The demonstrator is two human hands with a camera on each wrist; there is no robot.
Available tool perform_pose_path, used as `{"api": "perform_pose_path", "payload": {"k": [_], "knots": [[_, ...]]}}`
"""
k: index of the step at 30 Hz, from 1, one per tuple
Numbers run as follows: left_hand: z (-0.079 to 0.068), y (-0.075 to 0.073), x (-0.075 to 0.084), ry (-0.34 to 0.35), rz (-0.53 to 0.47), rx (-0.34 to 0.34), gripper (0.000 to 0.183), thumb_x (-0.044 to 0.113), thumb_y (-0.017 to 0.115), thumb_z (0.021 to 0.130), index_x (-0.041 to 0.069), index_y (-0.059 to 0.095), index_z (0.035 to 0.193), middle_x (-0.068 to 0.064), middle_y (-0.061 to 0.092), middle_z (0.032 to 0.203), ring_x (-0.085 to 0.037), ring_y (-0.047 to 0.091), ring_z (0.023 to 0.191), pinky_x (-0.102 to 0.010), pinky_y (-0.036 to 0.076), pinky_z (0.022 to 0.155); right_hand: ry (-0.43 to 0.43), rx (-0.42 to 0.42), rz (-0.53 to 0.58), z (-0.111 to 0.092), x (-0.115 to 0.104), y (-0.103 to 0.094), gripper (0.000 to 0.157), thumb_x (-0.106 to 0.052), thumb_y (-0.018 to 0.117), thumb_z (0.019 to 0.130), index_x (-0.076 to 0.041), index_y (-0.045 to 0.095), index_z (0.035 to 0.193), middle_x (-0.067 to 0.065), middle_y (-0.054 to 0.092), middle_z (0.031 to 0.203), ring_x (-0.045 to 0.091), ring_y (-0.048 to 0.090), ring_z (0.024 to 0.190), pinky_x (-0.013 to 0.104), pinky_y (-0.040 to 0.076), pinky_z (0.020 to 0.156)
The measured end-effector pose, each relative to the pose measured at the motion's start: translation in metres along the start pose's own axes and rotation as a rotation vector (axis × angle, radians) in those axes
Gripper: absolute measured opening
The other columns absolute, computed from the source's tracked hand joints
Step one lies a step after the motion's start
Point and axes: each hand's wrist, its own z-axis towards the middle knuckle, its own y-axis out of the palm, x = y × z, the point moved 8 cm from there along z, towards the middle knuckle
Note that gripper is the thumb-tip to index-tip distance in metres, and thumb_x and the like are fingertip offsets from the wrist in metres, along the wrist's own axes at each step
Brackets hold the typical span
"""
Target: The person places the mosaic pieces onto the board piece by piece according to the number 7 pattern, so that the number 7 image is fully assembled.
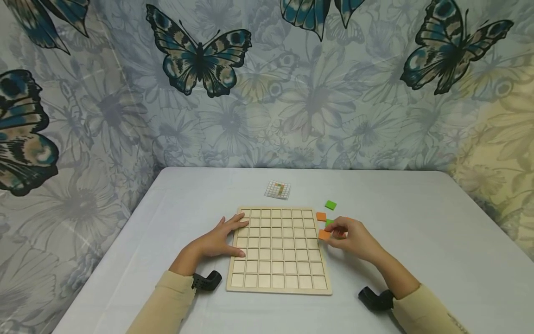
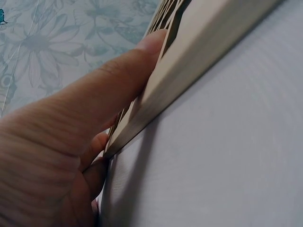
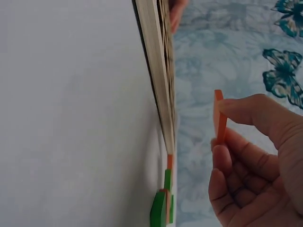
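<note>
With the left hand (image 1: pixel 214 239), fingers extended and gripping nothing, lightly steady the left rim of the pale wooden gridded board (image 1: pixel 275 241), between the white worktop's (image 1: pixel 417 208) left and right edges. Just beyond the right rim, with the right hand's (image 1: pixel 354 239) fingers pinching the thin orange square tile (image 3: pixel 219 116), hold it level, clear of the loose green and orange tiles (image 1: pixel 331 205) nearby.

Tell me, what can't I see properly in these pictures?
- Head view: the card, its exact pattern too small to make out.
- Head view: how many tiles there are; the right hand covers some.
- Left wrist view: the board, partly cut off by the top edge.
</note>
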Motion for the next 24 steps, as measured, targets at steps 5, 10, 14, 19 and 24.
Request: {"api": "perform_pose_path", "payload": {"k": [5,10,14,19,24], "knots": [[0.001,0.0,0.001,0.015,0.005,0.0,0.089,0.04,0.079,0.071,0.015,0.035,0.145,-0.006,0.01,0.158,-0.036,-0.005,0.144,-0.056,-0.005,0.116,-0.013,-0.029,0.045,0.016,-0.01,0.01,0.017,-0.007,0.073,0.077,-0.007,0.067,0.092,0.0,0.063,0.083,0.005,0.052,0.071,0.02,0.047,0.06],[0.0,0.0,0.001,0.019,-0.002,-0.003,0.089,0.039,0.079,0.071,0.014,0.036,0.145,-0.006,0.01,0.158,-0.037,-0.005,0.144,-0.056,-0.005,0.116,-0.036,-0.053,0.088,0.03,-0.021,0.017,0.019,-0.009,0.073,0.077,-0.007,0.067,0.095,0.001,0.065,0.087,0.006,0.053,0.073,0.021,0.049,0.063],[0.0,0.001,0.001,0.018,-0.002,-0.004,0.089,0.04,0.078,0.071,0.015,0.036,0.145,-0.006,0.01,0.158,-0.038,-0.007,0.144,-0.057,-0.005,0.116,-0.044,-0.065,0.116,0.04,-0.028,0.023,0.019,-0.01,0.073,0.078,-0.006,0.067,0.096,0.004,0.065,0.089,0.009,0.054,0.075,0.021,0.048,0.064],[-0.001,0.001,0.001,0.02,0.004,-0.004,0.089,0.04,0.078,0.071,0.015,0.035,0.145,-0.006,0.01,0.158,-0.038,-0.006,0.144,-0.057,-0.005,0.116,-0.067,-0.104,0.131,0.05,-0.039,0.034,0.021,-0.012,0.073,0.079,-0.003,0.067,0.096,0.007,0.065,0.089,0.01,0.054,0.075,0.022,0.049,0.066],[-0.001,0.001,0.002,0.022,-0.001,-0.007,0.09,0.04,0.079,0.071,0.015,0.035,0.145,-0.006,0.01,0.158,-0.039,-0.008,0.143,-0.059,-0.004,0.115,-0.093,-0.134,0.148,0.06,-0.05,0.044,0.02,-0.011,0.073,0.079,-0.003,0.067,0.097,0.007,0.065,0.089,0.011,0.056,0.075,0.023,0.051,0.067]]}}
